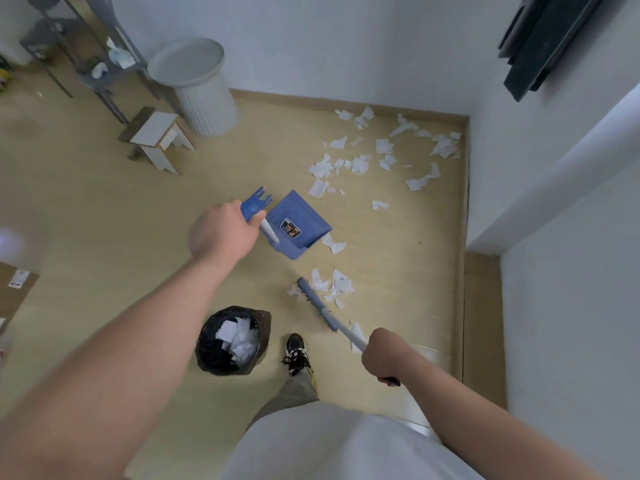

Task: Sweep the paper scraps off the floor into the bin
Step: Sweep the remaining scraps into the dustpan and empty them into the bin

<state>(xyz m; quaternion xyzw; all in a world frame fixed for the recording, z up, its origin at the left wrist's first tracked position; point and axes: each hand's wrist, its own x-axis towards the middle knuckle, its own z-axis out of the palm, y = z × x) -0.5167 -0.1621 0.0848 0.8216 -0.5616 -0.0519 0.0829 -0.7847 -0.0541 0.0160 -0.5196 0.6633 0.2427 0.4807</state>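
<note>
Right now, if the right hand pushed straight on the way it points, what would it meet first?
The right hand grips the broom, whose head leads. That line probably meets the scraps at the head first, then floor between bin and dustpan; depth is unclear.

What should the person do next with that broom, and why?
Probably a short stroke of the broom, pushing the nearby paper scraps toward the dustpan, which the left hand holds close by. The right hand grips the broom's handle, and its head lies beside that pile.

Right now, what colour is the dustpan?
The dustpan is blue, seen best in the head view.
</note>
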